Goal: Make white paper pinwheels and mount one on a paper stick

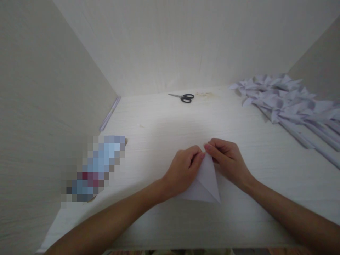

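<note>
A folded sheet of white paper (205,180), roughly triangular with creases across it, is held between both hands just over the pale table. My left hand (186,168) pinches it near its top corner and covers its left side. Close beside it, my right hand (225,157) is closed with thumb and forefinger pressed together at the same upper corner. The far tip of the paper is partly hidden by the fingers. Its lower edge points toward me.
Black-handled scissors (184,97) lie at the back of the white table (159,117). Several white paper pinwheels (281,95) on paper sticks are piled at the right. Thin paper strips (110,113) lean by the left wall, with a blurred-out object (98,170) nearer me.
</note>
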A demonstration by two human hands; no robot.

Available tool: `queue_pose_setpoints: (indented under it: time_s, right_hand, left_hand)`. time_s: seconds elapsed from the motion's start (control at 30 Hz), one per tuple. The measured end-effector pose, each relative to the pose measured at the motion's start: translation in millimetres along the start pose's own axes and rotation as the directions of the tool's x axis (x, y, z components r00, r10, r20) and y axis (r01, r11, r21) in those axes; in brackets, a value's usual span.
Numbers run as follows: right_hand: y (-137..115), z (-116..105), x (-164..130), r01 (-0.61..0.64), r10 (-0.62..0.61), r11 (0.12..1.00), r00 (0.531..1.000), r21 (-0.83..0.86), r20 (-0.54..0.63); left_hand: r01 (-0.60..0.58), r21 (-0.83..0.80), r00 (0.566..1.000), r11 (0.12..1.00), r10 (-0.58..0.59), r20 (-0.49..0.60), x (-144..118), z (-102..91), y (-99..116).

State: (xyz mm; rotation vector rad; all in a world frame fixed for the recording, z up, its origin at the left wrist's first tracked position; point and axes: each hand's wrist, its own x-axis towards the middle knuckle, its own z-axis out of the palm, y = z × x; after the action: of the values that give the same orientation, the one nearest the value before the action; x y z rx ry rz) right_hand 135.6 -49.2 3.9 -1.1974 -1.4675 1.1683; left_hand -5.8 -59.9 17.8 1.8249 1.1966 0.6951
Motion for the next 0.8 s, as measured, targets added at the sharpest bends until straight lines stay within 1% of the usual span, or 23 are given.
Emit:
queue_pose_setpoints:
  time_s: [0.1,0.2,0.27,0.37,0.5,0.6,0.8]
  right_hand:
    - [0.3,-2.3,2.0,0.012,-0.012,1.0,1.0,0.001,-0.029]
    - [1.1,-6.2,5.2,0.027,-0.027,1.0,0.999,0.0,-0.021]
    - [2.0,-10.7,8.6,0.035,-0.034,0.999,0.997,0.019,-0.065]
    - [3.5,-19.7,15.4,0.044,-0.028,0.995,0.986,0.095,-0.167]
    - [4.0,-27.6,22.7,0.072,-0.031,0.981,0.974,0.178,-0.224]
    - [2.9,-26.1,24.0,0.071,-0.02,0.975,0.973,0.213,-0.231]
    - [-1.0,-20.2,23.2,0.058,-0.014,0.975,0.98,0.216,-0.2]
  left_hand:
    - [0.012,0.061,1.0,0.998,-0.014,0.021,-7.4,-4.9,-4.3]
    - [0.022,0.075,0.999,0.997,-0.024,0.022,-12.8,-9.7,-6.4]
    - [0.031,0.075,0.999,0.997,-0.033,0.02,-15.3,-12.7,-6.8]
    - [0.032,0.076,0.999,0.997,-0.033,0.017,-19.3,-17.9,-7.0]
    - [0.019,0.098,1.0,0.995,-0.019,0.0,-26.7,-24.5,-8.8]
    - [0.037,0.093,0.999,0.995,-0.037,0.004,-32.5,-27.6,-10.4]
    - [0.05,0.075,0.999,0.996,-0.049,-0.024,-39.5,-30.6,-9.0]
